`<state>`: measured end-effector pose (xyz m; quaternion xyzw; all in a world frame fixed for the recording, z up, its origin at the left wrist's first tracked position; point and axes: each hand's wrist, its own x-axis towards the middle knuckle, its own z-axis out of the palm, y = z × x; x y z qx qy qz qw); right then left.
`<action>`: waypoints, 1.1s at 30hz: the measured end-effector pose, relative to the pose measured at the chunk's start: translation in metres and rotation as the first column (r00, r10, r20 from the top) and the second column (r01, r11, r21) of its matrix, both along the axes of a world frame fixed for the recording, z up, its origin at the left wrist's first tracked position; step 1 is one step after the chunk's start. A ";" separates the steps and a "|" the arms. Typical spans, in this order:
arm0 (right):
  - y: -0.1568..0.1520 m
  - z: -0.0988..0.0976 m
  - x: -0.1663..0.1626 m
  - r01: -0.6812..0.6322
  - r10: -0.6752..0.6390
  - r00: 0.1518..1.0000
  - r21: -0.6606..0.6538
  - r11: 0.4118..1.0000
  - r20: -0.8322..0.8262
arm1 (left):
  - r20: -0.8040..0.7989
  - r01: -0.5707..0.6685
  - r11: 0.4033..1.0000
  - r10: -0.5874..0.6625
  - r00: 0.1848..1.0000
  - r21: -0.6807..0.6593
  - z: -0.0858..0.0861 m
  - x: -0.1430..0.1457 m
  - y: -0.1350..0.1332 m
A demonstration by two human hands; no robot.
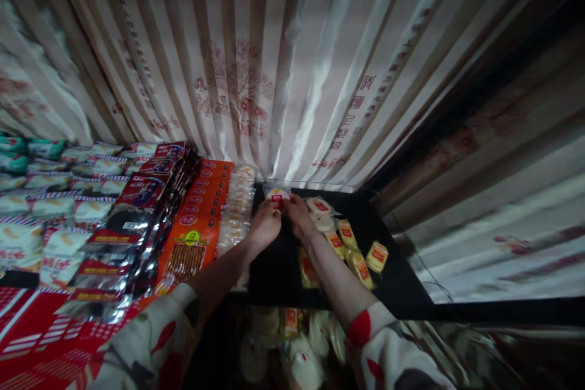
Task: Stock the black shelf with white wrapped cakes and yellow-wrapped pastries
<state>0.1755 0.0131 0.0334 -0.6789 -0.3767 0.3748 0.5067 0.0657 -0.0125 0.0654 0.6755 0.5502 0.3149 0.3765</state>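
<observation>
At the back of the black shelf (269, 280), by the curtain, both my hands hold one small clear packet (276, 196) with a pale round item and a red label. My left hand (265, 223) grips its left side, fingers closed. On its right side my right hand (299, 214) pinches the edge. Close by on the right lie similar round pale packets (320, 206) and several yellow packets (347, 234) with orange labels. A row of clear packets (235, 207) stands left of my left hand. The fingertips are partly hidden behind the knuckles.
Orange snack packs (196, 219), dark red and black packs (141, 195) and white packets (98, 213) fill the left side. A pleated curtain (283, 61) hangs behind. Below the shelf edge are more round pale packets (304, 359). A yellow packet (377, 256) lies at right.
</observation>
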 end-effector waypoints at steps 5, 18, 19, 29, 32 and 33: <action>0.039 -0.019 -0.003 -0.046 0.047 0.988 -0.009 0.999 0.150 | -0.039 -0.039 0.998 0.036 0.999 -0.058 -0.014 0.007 0.025; 0.073 -0.025 0.000 -0.007 0.082 0.859 -0.148 0.989 0.505 | -0.091 -0.032 0.997 0.026 0.995 -0.068 -0.031 0.018 0.059; 0.074 -0.025 0.000 -0.002 0.082 0.854 -0.154 0.988 0.513 | -0.100 -0.032 0.998 0.026 0.995 -0.058 -0.033 0.019 0.061; 0.078 -0.027 -0.002 0.039 0.052 0.848 -0.160 0.986 0.527 | -0.112 -0.056 0.998 0.051 0.992 -0.039 -0.043 0.020 0.070; 0.075 -0.028 -0.004 0.042 0.040 0.854 -0.146 0.988 0.518 | -0.120 -0.046 0.998 0.040 0.992 -0.049 -0.043 0.022 0.069; 0.072 -0.028 -0.004 0.031 0.045 0.856 -0.138 0.990 0.515 | -0.129 -0.040 0.998 0.034 0.991 -0.047 -0.042 0.022 0.068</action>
